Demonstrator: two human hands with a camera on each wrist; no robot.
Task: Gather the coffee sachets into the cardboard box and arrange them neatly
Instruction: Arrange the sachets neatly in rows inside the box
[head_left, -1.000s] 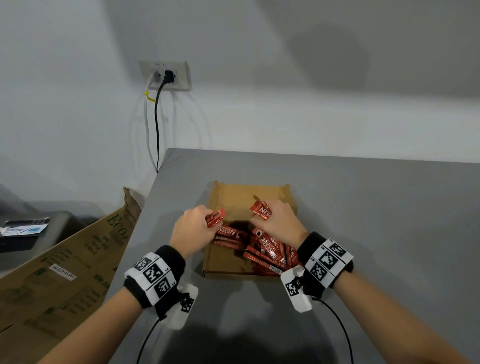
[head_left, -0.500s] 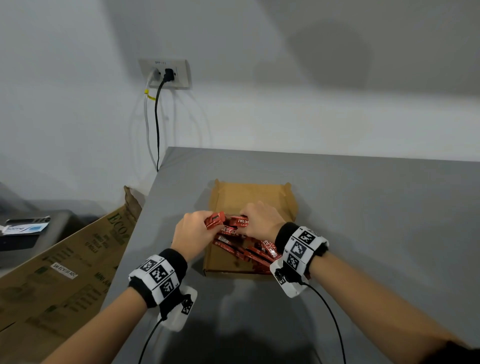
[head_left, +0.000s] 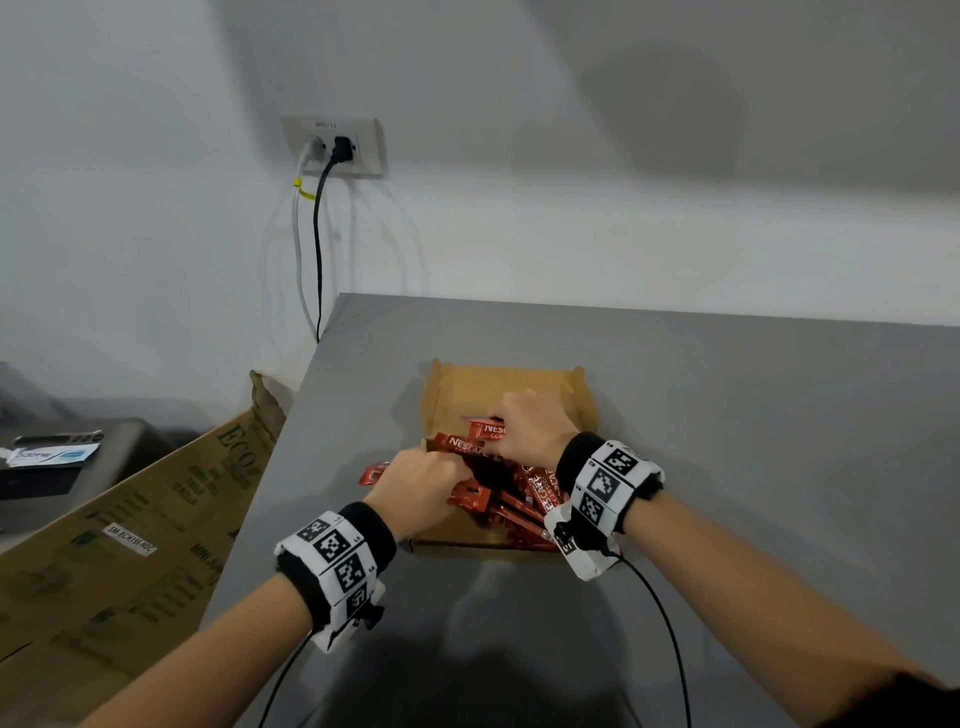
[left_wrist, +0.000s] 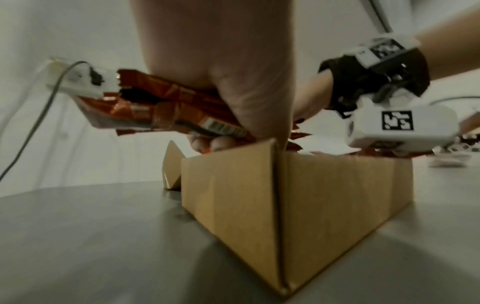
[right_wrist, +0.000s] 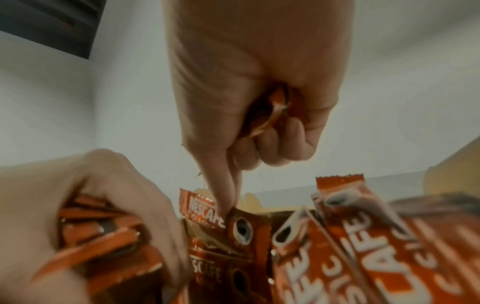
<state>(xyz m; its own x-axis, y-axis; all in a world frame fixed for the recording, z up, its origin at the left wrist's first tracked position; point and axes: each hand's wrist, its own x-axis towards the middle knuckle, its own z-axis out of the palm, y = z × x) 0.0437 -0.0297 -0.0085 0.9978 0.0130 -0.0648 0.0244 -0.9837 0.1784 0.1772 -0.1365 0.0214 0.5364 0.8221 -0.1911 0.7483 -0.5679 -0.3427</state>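
An open cardboard box (head_left: 519, 387) sits on the grey table, with several red Nescafe sachets (head_left: 540, 499) heaped in its near half. My left hand (head_left: 421, 483) is at the box's left wall and grips a bundle of sachets (left_wrist: 166, 107) whose ends stick out over the wall (head_left: 371, 474). My right hand (head_left: 530, 426) is over the middle of the box. It has a sachet curled in its palm (right_wrist: 279, 107) and pinches the end of another sachet (right_wrist: 241, 226) lying on the pile. The box's floor under the hands is hidden.
The table's left edge (head_left: 291, 457) runs close to the box, with a big printed carton (head_left: 130, 545) leaning below it. A wall socket (head_left: 335, 145) with two cables is behind. Black cables trail from both wristbands toward me.
My left hand has shifted right to the box's left wall and now grips a bundle instead of one sachet. My right hand has moved left to the box's middle.
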